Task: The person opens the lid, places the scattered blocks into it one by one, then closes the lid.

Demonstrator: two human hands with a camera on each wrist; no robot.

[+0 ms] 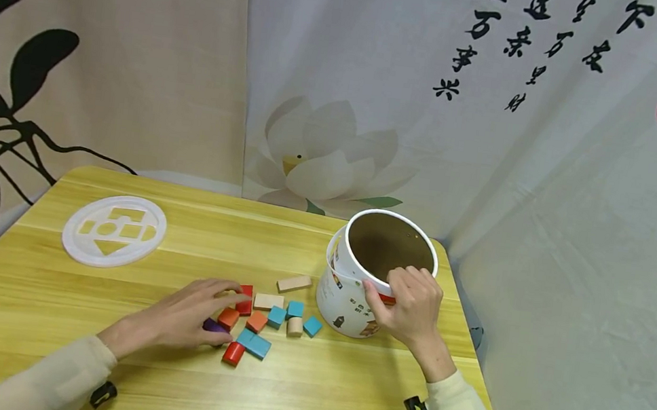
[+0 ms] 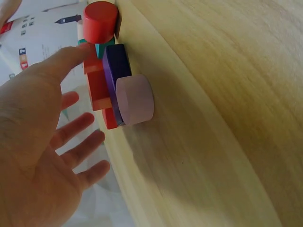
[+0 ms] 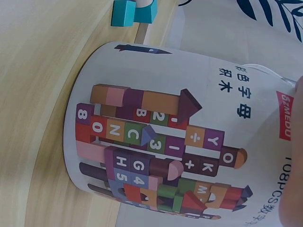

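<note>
My right hand [image 1: 415, 304] grips the rim of a white bucket [image 1: 347, 306], thumb outside and fingers over the edge. Printed pictures of letter blocks [image 3: 156, 137] cover the bucket's side in the right wrist view. Over the left end of a group of small wooden blocks, my left hand [image 1: 185, 316] has its fingers spread. Near it lie a purple block [image 2: 116, 71], a red cylinder [image 1: 233, 354], orange blocks [image 1: 228, 318] and a red block [image 1: 245, 301]. A pale pink cylinder [image 2: 136, 99] beside the purple block is hidden by the hand in the head view.
Blue blocks [image 1: 253, 343], a tan cylinder [image 1: 295, 327] and plain wood blocks [image 1: 294, 283] lie between the left hand and the bucket. A white round lid [image 1: 75, 239] with shaped cutouts rests at the table's back left. Printed cloth [image 1: 346, 63] hangs behind the table [image 1: 158, 389].
</note>
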